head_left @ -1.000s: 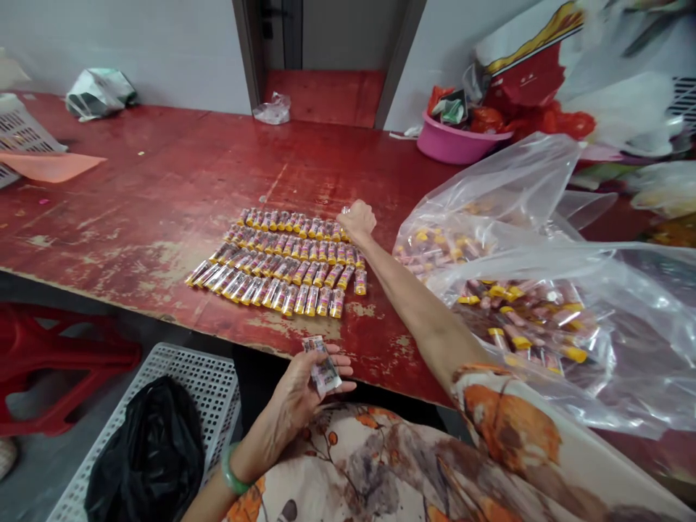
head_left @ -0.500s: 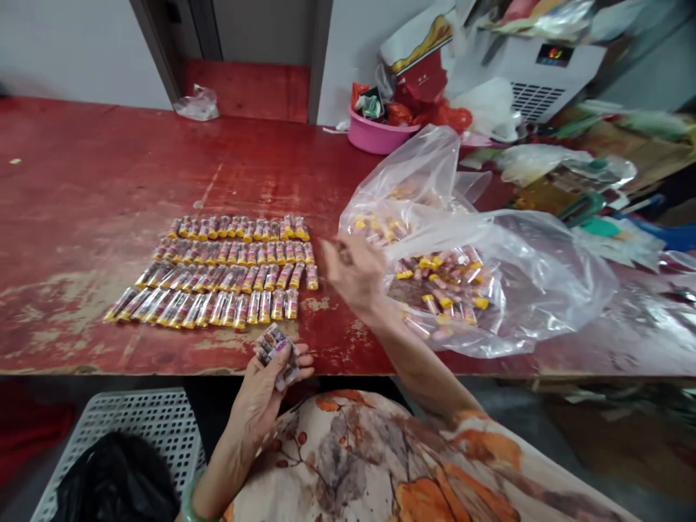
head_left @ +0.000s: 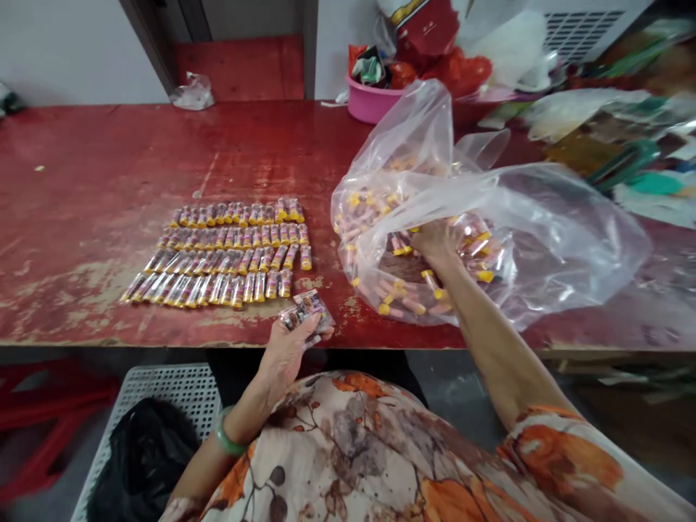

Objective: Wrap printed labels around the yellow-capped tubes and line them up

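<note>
Head view: right hand (head_left: 438,243) inside bag (head_left: 549,239) mouth.

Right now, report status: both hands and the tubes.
Left hand grips small tube bundle at table edge. Right hand inside clear bag, among loose tubes. Four rows laid out, unobstructed.

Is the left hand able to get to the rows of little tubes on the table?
Probably yes. The left hand sits at the table edge just below the rows of tubes, with only bare red table between. But it is already gripping a small bundle of tubes, so its fingers are busy.
</note>
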A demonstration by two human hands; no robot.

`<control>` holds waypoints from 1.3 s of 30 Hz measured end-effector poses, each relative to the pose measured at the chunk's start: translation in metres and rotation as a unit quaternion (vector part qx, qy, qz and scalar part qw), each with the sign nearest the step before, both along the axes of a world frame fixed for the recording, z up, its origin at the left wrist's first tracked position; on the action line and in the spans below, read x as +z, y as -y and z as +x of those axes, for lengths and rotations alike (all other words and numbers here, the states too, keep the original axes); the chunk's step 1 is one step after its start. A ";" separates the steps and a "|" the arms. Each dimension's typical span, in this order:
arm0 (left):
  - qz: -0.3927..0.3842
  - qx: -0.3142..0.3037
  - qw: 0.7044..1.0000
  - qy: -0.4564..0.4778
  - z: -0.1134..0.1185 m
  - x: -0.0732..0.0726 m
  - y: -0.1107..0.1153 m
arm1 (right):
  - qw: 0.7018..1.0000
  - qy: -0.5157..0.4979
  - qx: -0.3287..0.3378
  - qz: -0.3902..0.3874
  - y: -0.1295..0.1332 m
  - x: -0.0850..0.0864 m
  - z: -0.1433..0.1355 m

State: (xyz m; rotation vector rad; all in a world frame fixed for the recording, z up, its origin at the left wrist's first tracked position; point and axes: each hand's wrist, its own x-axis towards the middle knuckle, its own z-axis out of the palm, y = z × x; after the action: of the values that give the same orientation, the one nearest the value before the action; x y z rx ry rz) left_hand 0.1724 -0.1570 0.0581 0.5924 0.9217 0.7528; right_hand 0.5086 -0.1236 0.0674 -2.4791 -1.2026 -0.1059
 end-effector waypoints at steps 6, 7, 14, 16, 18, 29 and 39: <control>-0.019 0.029 0.999 0.000 0.009 -0.003 -0.001 | 0.961 -0.185 -0.014 0.207 0.085 0.014 -0.040; -0.018 0.033 0.999 0.005 0.011 -0.004 -0.001 | 0.924 -0.287 0.016 0.251 0.099 0.016 -0.056; -0.023 0.010 1.000 -0.009 0.021 -0.006 0.005 | 0.815 -0.552 0.175 0.020 0.099 -0.004 -0.169; -0.055 0.028 0.998 -0.026 0.018 -0.010 0.006 | 0.788 -0.594 0.160 0.006 0.094 -0.017 -0.177; -0.070 0.052 0.996 -0.031 0.015 -0.016 0.006 | 0.762 -0.622 0.178 -0.028 0.097 -0.027 -0.174; -0.050 0.034 0.997 -0.049 0.014 -0.010 0.007 | 0.619 -0.546 0.545 -0.150 0.126 -0.004 -0.168; -0.021 -0.012 0.998 -0.051 0.017 -0.013 0.015 | 0.791 -0.586 0.173 -0.018 0.114 -0.013 -0.174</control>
State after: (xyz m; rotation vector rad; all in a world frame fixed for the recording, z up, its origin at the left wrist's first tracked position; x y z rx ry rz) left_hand 0.1894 -0.1719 0.0446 0.6081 1.0215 0.6842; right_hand 0.3343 -0.2375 0.0540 -1.6502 -0.9647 1.3404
